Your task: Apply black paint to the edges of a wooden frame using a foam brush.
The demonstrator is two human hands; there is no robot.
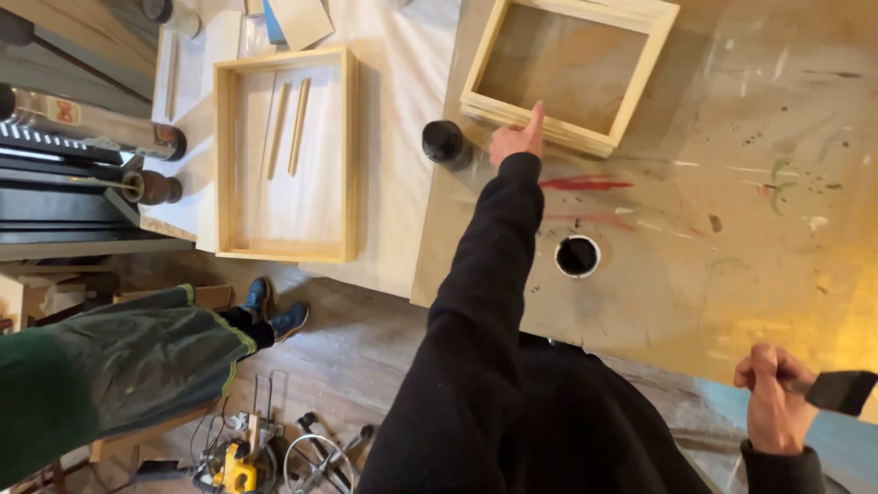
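Note:
My left hand reaches out in a black sleeve, its index finger pointing at and touching the near edge of a stack of light wooden frames on the paint-stained table. It holds nothing. A small black jar stands just left of that hand. My right hand, low at the right by the table's near edge, grips a wide black brush by its handle.
A second wooden frame with two loose strips inside lies on a white sheet to the left. The table has a round hole. Another person in green stands at the left. Tools and cables lie on the floor.

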